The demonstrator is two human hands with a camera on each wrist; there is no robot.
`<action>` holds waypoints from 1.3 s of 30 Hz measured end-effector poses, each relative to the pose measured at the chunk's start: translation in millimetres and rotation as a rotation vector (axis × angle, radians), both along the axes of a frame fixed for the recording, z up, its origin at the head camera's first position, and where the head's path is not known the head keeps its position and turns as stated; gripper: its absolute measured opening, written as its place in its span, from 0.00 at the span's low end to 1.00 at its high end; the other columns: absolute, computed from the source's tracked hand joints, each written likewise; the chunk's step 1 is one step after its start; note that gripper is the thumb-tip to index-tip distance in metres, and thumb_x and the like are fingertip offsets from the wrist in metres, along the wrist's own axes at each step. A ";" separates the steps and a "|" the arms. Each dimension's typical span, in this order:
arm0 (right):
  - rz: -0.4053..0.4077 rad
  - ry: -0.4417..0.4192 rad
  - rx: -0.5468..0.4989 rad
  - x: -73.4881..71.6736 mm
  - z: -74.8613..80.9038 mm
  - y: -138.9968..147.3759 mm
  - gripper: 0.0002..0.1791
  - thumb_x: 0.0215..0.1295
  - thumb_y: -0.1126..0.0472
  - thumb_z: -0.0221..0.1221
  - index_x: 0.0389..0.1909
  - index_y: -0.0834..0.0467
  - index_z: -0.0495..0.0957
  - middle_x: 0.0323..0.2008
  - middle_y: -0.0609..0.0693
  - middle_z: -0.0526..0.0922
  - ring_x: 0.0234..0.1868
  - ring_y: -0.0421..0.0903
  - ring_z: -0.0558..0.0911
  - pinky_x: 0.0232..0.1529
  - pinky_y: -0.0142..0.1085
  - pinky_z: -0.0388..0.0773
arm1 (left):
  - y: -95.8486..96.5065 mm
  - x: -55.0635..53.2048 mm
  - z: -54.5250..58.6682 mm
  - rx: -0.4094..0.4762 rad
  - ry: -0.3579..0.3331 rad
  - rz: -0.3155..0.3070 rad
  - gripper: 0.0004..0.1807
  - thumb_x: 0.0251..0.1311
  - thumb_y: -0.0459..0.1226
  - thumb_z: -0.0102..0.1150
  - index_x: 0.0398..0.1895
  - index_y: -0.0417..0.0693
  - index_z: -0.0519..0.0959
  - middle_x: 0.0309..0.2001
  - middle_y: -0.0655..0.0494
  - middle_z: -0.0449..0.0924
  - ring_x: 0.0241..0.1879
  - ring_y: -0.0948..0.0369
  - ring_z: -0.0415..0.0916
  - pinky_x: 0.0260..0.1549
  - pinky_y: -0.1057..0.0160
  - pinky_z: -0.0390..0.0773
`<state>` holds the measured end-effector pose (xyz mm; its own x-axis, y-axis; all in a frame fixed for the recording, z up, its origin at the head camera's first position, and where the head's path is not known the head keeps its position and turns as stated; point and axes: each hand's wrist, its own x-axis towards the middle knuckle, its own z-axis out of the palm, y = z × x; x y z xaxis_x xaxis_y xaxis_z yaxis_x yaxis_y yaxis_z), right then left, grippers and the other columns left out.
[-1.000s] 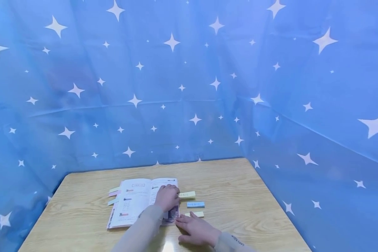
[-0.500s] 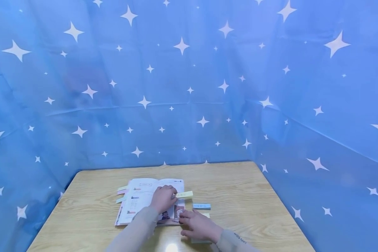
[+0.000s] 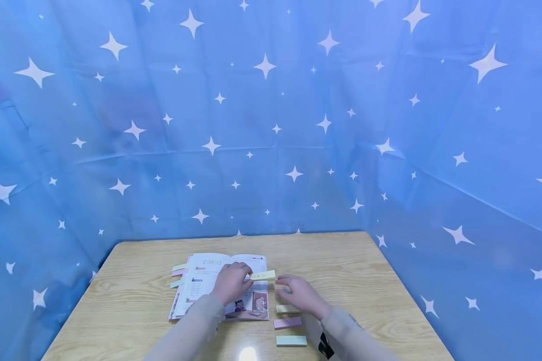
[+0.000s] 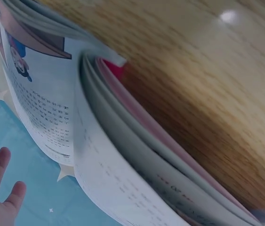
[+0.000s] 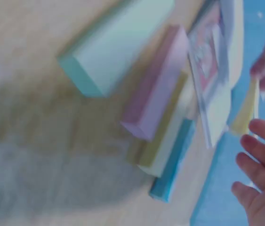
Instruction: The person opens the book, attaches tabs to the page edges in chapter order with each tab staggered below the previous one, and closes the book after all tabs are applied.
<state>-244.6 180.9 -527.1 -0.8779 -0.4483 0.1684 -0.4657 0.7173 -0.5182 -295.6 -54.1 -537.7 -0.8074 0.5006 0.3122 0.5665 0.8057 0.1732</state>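
An open book [image 3: 203, 278] lies on the table, with text on both pages and a cartoon picture at the lower right. Over its right page my left hand [image 3: 231, 283] pinches one end of a yellow sticky-note pad [image 3: 264, 275] with handwriting on it. My right hand [image 3: 301, 293] is at the pad's other end, its fingers spread and fairly straight in the right wrist view; whether they touch the pad I cannot tell. Below the right hand lie a pale yellow pad [image 3: 288, 309], a purple pad [image 3: 287, 322] and a light green pad [image 3: 291, 341]. A blue pad [image 5: 172, 162] is mostly covered in the head view.
Coloured sticky tabs [image 3: 178, 271] stick out from the book's left edge. The wooden table [image 3: 343, 265] is bordered behind and at the sides by a blue star-patterned curtain [image 3: 235, 165].
My left hand has taken hold of the yellow pad and brought it slightly left over the page. My right hand has moved from the book's lower right corner up to the pad's free end.
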 end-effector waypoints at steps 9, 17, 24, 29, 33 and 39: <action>-0.125 -0.113 -0.222 -22.5 6.6 0.2 0.17 0.68 0.64 0.56 0.54 0.67 0.77 0.54 0.62 0.79 0.57 0.60 0.75 0.57 0.54 0.73 | -5.2 -4.3 1.4 -0.018 0.015 -0.001 0.11 0.57 0.46 0.66 0.39 0.53 0.84 0.40 0.61 0.83 0.44 0.59 0.78 0.51 0.53 0.74; -0.182 -0.178 -0.268 -35.8 9.2 -7.9 0.15 0.66 0.68 0.56 0.52 0.68 0.79 0.52 0.64 0.80 0.56 0.63 0.76 0.55 0.56 0.73 | -8.6 -4.3 6.4 -0.013 0.042 -0.008 0.11 0.57 0.45 0.66 0.39 0.51 0.84 0.40 0.59 0.83 0.45 0.58 0.78 0.51 0.52 0.74; -0.185 -0.218 -0.273 -42.8 8.6 -9.6 0.15 0.67 0.67 0.55 0.52 0.67 0.79 0.52 0.64 0.80 0.56 0.63 0.75 0.55 0.54 0.75 | -10.7 -4.1 9.5 -0.013 0.054 -0.010 0.11 0.57 0.45 0.66 0.39 0.51 0.84 0.41 0.59 0.83 0.46 0.58 0.78 0.49 0.52 0.75; -0.169 -0.215 -0.289 -45.2 9.1 -12.8 0.15 0.66 0.66 0.56 0.51 0.69 0.79 0.52 0.65 0.79 0.56 0.64 0.76 0.55 0.54 0.74 | -11.8 -6.5 9.3 -0.026 0.060 -0.001 0.11 0.57 0.46 0.67 0.39 0.51 0.84 0.41 0.59 0.83 0.45 0.59 0.78 0.48 0.53 0.75; -0.155 -0.199 -0.294 -45.7 9.9 -16.4 0.16 0.66 0.66 0.57 0.50 0.70 0.79 0.52 0.66 0.79 0.55 0.64 0.76 0.56 0.55 0.74 | -13.3 -6.4 8.2 -0.031 0.055 0.008 0.11 0.56 0.46 0.67 0.39 0.52 0.84 0.40 0.60 0.83 0.46 0.59 0.78 0.49 0.52 0.75; -0.182 -0.185 -0.298 -46.0 11.5 -21.1 0.16 0.65 0.66 0.57 0.50 0.70 0.79 0.51 0.64 0.80 0.54 0.63 0.76 0.56 0.54 0.74 | -14.6 -6.4 8.1 -0.026 0.034 0.020 0.12 0.57 0.46 0.67 0.41 0.52 0.83 0.42 0.59 0.82 0.48 0.58 0.77 0.52 0.50 0.74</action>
